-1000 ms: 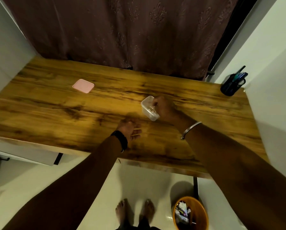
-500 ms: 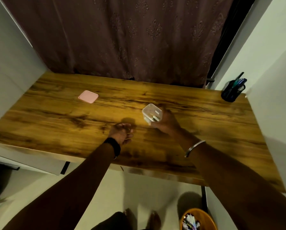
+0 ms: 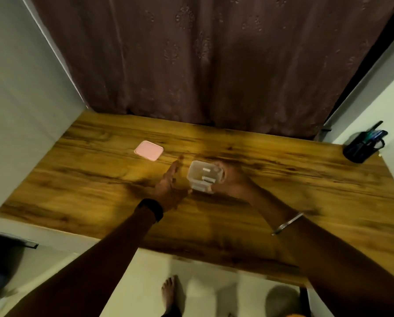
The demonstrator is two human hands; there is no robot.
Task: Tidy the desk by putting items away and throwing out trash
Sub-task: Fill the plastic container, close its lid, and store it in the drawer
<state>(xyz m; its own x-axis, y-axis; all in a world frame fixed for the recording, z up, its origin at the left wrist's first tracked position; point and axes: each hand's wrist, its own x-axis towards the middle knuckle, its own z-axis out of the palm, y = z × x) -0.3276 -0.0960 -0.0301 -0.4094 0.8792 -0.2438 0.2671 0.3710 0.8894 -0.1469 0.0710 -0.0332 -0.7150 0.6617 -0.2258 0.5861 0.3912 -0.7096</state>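
Note:
A small clear plastic box (image 3: 201, 175) with a few small light items inside stands upright over the middle of the wooden desk (image 3: 294, 179). My right hand (image 3: 231, 181) grips it from the right side. Just left of the box, my left hand (image 3: 168, 184) is stretched out with straight fingers and holds nothing. A pink square lid (image 3: 148, 150) lies flat on the desk beyond and to the left of my left hand.
A dark pen holder (image 3: 361, 145) with several pens stands at the desk's far right corner. A brown curtain (image 3: 203, 60) hangs behind the desk, with walls on both sides. My bare foot (image 3: 171, 294) is on the pale floor below the front edge.
My left hand has opened from a loose fist and reached forward towards the pink lid. The right hand has brought the box upright and a little left. The camera has tilted up.

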